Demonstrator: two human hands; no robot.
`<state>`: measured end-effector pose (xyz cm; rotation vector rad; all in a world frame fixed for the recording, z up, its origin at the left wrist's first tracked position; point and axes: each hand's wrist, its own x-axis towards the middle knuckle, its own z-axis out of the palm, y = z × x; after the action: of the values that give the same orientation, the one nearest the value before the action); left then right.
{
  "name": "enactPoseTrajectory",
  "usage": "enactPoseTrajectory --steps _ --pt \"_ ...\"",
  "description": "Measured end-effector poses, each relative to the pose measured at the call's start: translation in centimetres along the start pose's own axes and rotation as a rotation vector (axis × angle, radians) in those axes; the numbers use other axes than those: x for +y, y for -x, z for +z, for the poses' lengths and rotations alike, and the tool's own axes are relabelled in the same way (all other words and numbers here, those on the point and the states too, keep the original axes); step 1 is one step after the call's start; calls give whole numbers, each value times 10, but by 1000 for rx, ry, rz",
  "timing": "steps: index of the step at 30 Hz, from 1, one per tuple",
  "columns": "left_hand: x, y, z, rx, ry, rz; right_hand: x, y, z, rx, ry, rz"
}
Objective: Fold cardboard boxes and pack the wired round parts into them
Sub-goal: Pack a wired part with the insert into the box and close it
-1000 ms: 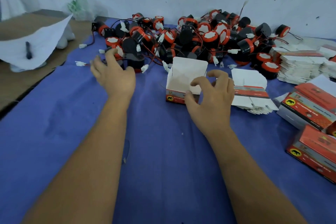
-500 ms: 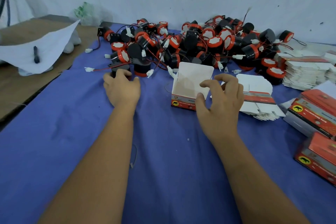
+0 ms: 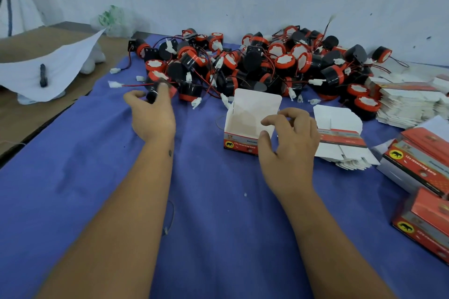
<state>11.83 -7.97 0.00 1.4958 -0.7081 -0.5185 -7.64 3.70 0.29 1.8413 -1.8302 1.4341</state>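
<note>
A small open cardboard box (image 3: 245, 126), white inside with a red printed front, stands on the blue cloth with its lid flap up. My right hand (image 3: 289, 145) holds its right front corner, thumb on the front and fingers curled over the rim. My left hand (image 3: 151, 113) grips a black round part (image 3: 155, 93) with a red wire and white plug, at the near left edge of a big pile of black and red wired round parts (image 3: 267, 65).
Flat unfolded boxes (image 3: 340, 138) lie just right of the open box, with a taller stack (image 3: 408, 104) behind. Closed red boxes (image 3: 422, 167) sit at the right edge. A white sheet with a pen (image 3: 43, 75) lies on the brown board at left. White wall behind.
My left hand has closed on a round part at the pile's edge and lifted it a little off the cloth. My right hand has stayed on the box.
</note>
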Motion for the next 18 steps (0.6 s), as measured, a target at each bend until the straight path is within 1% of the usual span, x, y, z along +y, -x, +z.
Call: enactPoseTrajectory --steps 3,6,8,10,13,16,18 --pt "8 -8 -11 -10 375 -129 -1 0 -1 33 -11 -12" --pt "14 -11 -23 -131 613 -316 -3 0 -3 67 -14 -16" --pt "19 -5 -28 -245 776 -421 -5 1 -5 83 -18 -29" --pt "27 3 -28 -343 869 -449 -6 1 -5 97 -13 -48" --pt "46 14 -27 -467 986 -421 -7 2 -6 115 -9 -75" --pt "69 25 -26 -571 1249 -439 -8 1 -7 107 -14 -98" --pt "84 36 -25 -653 1383 -439 -9 2 -8 103 -26 -114"
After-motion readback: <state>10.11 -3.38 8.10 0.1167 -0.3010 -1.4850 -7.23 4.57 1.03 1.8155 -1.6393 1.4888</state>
